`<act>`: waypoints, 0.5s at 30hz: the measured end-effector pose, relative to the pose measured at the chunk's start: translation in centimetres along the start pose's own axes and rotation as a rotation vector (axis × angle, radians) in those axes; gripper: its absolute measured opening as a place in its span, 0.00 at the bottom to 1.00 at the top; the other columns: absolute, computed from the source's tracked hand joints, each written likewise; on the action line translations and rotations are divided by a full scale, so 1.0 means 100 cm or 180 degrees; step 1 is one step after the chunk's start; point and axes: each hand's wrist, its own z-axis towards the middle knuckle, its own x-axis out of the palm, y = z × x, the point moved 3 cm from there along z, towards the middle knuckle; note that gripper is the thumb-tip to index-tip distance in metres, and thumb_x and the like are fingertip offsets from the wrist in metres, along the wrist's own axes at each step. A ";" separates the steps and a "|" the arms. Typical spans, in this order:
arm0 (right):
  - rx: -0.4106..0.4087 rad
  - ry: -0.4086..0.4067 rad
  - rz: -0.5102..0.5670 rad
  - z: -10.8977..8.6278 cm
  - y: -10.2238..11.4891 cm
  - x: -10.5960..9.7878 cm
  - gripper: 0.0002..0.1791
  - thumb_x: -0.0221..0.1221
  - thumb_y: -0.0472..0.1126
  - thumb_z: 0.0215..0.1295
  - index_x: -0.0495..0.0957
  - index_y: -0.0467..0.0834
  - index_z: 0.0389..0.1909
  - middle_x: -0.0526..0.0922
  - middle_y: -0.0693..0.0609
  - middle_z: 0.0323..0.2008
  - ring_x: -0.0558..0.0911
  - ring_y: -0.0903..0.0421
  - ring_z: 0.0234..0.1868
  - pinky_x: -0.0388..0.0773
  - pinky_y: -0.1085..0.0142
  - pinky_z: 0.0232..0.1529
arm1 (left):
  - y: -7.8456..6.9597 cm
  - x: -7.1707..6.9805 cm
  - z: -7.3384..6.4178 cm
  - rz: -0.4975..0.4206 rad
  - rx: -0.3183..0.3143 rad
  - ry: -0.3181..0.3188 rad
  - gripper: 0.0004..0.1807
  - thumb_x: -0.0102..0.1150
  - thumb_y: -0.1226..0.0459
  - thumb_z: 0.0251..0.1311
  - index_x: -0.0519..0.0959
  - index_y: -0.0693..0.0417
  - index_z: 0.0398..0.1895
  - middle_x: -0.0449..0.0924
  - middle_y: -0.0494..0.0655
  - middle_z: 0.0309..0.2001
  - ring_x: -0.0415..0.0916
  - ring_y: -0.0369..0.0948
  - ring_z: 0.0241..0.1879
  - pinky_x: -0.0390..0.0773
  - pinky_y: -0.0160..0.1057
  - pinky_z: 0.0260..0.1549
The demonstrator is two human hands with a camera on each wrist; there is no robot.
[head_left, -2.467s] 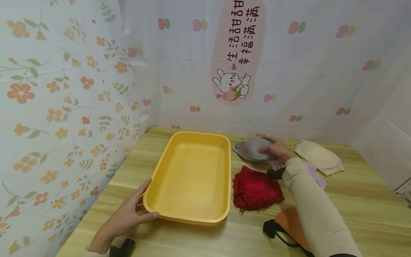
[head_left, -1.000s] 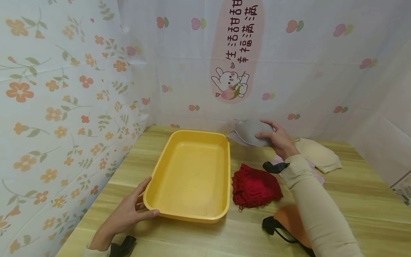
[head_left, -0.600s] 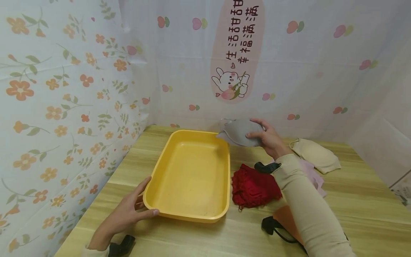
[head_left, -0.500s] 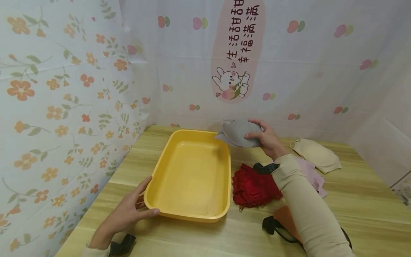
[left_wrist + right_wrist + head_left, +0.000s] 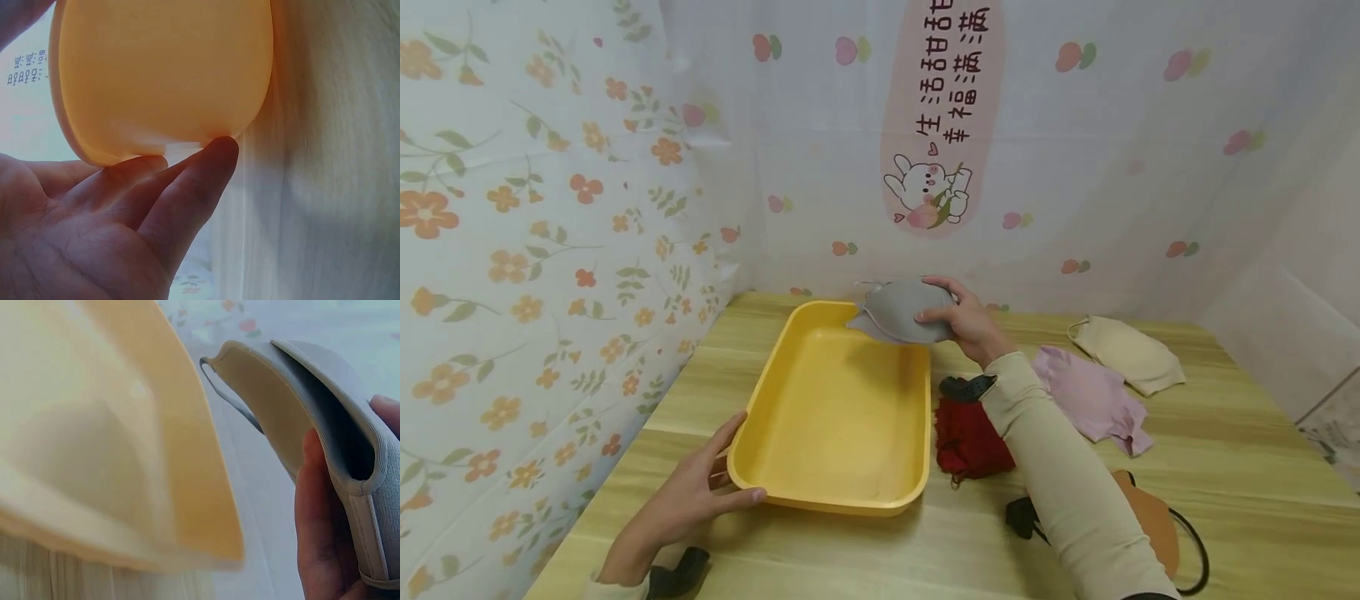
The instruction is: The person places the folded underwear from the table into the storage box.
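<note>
My right hand (image 5: pixel 964 323) pinches a folded grey bra (image 5: pixel 895 310), thumb on the near face and fingers behind. The bra hangs above the far right rim of a yellow tray (image 5: pixel 927 433), its left end over the inside. In the right wrist view, the layered cups of the bra (image 5: pixel 369 512) and a thin strap show beside the blurred tray. My left hand (image 5: pixel 688 483) lies spread round the tray's near left corner, fingers along the outer side, thumb at the front rim. In the left wrist view, extended fingers (image 5: pixel 194 194) touch the tray wall (image 5: pixel 169 75).
Right of the tray lies a red lacy garment (image 5: pixel 970 442), partly hidden by the right forearm. Beyond the arm are a lilac garment (image 5: pixel 1086 392) and a cream bra (image 5: pixel 1127 354). An orange piece with black straps (image 5: pixel 1153 521) lies nearer. Printed curtains hang behind and at left.
My right hand has lifted the grey bra from the table and carried it left, over the tray's rim. The left hand stays at the tray's corner. More of the lilac garment shows.
</note>
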 end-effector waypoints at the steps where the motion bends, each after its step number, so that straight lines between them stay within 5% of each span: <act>1: -0.0001 0.0012 -0.0008 0.001 0.000 0.003 0.39 0.63 0.28 0.61 0.64 0.50 0.73 0.54 0.44 0.76 0.67 0.44 0.64 0.79 0.63 0.51 | 0.000 0.000 0.000 -0.0002 -0.0005 -0.0001 0.58 0.72 0.60 0.58 0.41 0.62 0.81 0.48 0.72 0.77 0.70 0.68 0.65 0.83 0.52 0.56; 8: 0.0049 0.0125 -0.0060 0.006 -0.001 0.026 0.40 0.65 0.28 0.60 0.65 0.51 0.72 0.56 0.44 0.75 0.69 0.44 0.64 0.77 0.57 0.58 | 0.001 -0.001 0.000 0.0064 -0.0018 -0.0013 0.58 0.72 0.59 0.58 0.42 0.61 0.81 0.49 0.72 0.77 0.70 0.68 0.65 0.83 0.52 0.56; 15: 0.0150 0.0265 -0.0062 0.010 -0.004 0.049 0.37 0.65 0.28 0.59 0.69 0.53 0.69 0.60 0.46 0.73 0.70 0.45 0.63 0.80 0.60 0.50 | 0.001 0.000 0.000 0.0088 -0.0052 -0.0022 0.58 0.72 0.58 0.58 0.42 0.62 0.81 0.50 0.72 0.77 0.71 0.67 0.65 0.82 0.52 0.56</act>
